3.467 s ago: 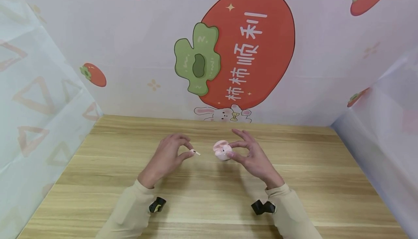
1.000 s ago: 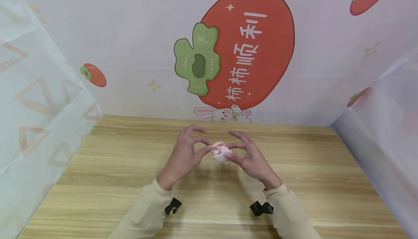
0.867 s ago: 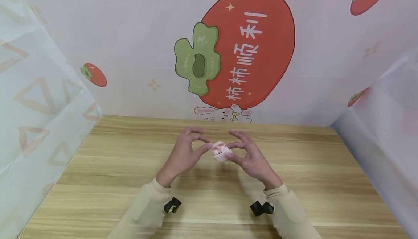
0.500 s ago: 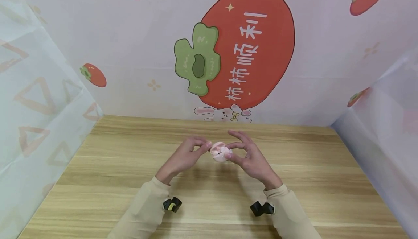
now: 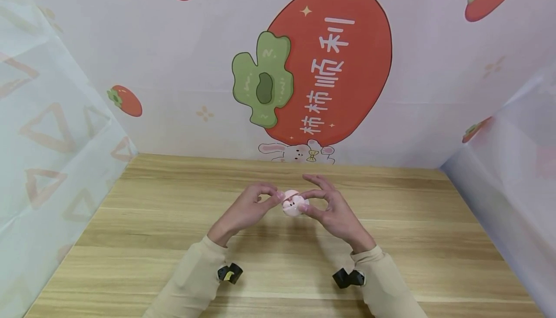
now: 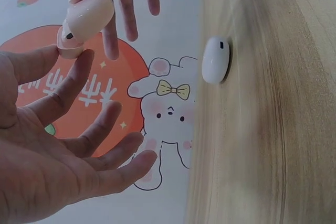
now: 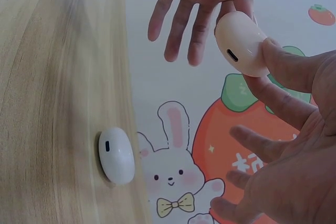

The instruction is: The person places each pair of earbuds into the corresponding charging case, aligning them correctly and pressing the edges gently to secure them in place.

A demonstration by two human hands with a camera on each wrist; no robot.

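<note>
A small pink earbud case (image 5: 293,204) is held above the wooden table (image 5: 130,241). My right hand (image 5: 309,201) pinches it between thumb and forefinger, the other fingers spread. In the right wrist view the case (image 7: 241,43) shows a dark slot and its lid looks down. My left hand (image 5: 272,196) reaches in from the left with relaxed fingers, and a fingertip touches the case (image 6: 86,19) at its lid side. The left palm holds nothing.
A white oval object (image 6: 215,59) with a small dark slot lies on the table near the back wall, also in the right wrist view (image 7: 116,156). Printed walls close in the table at the back and both sides (image 5: 65,130).
Earlier my left hand pinched a white earbud left of the open case. It has since moved to the case, the earbud is out of sight, and the lid has come down.
</note>
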